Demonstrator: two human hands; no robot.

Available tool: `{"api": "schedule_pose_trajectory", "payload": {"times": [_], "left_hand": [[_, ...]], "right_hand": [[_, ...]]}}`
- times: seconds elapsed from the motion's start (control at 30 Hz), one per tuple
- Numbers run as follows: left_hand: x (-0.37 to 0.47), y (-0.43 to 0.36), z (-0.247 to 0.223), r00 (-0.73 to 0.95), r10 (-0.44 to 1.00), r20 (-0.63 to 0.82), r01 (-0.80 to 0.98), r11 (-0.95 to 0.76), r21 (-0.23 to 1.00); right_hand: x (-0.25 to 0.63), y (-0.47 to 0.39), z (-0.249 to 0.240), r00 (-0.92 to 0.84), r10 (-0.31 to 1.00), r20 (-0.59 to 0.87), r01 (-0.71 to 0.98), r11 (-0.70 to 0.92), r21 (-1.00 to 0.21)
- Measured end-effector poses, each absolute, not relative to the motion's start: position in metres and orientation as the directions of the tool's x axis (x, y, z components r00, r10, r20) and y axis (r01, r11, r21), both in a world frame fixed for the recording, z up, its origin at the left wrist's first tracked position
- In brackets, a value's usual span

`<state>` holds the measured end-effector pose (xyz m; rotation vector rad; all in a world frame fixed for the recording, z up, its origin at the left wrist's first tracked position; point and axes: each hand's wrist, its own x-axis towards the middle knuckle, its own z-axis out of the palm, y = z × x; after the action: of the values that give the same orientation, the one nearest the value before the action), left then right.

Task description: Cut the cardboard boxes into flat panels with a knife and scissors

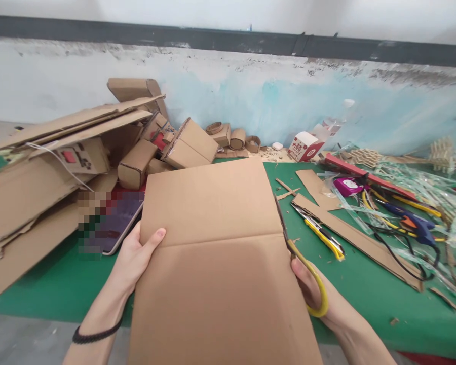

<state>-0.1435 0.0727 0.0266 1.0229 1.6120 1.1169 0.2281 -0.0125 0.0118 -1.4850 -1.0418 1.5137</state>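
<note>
A large creased piece of cardboard (216,284) fills the lower middle of the head view, held up over the green table. My left hand (140,253) grips its left edge, thumb on the near face and fingers hidden behind. At the right edge, my right hand (306,279) is closed on yellow-handled scissors (321,294). The dark scissor blades run along the cardboard's right edge, partly hidden by it; whether they are open I cannot tell. Right of the scissors lies a yellow box cutter (323,235) beside a long cardboard strip (365,246).
Stacked cardboard sheets (34,187) and small cardboard boxes (192,144) crowd the left and back. A dark tablet-like device (117,223) lies near my left hand. At right are a blue glue gun (418,223), a purple tape measure (347,186) and tangled clear strips. A red-white carton (306,146) stands behind.
</note>
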Motion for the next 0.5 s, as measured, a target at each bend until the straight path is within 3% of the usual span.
{"api": "schedule_pose_trajectory", "payload": {"times": [0.33,0.5], "left_hand": [[-0.146,0.071,0.025,-0.241,0.944,-0.226,0.143,0.265,0.954],[-0.143,0.073,0.025,-0.243,0.949,-0.2,0.145,0.239,0.96]], "right_hand": [[0.231,-0.011,0.005,-0.013,0.835,-0.551,-0.098,-0.549,-0.83],[0.223,-0.005,0.014,-0.076,0.844,-0.531,-0.132,-0.536,-0.834]]}}
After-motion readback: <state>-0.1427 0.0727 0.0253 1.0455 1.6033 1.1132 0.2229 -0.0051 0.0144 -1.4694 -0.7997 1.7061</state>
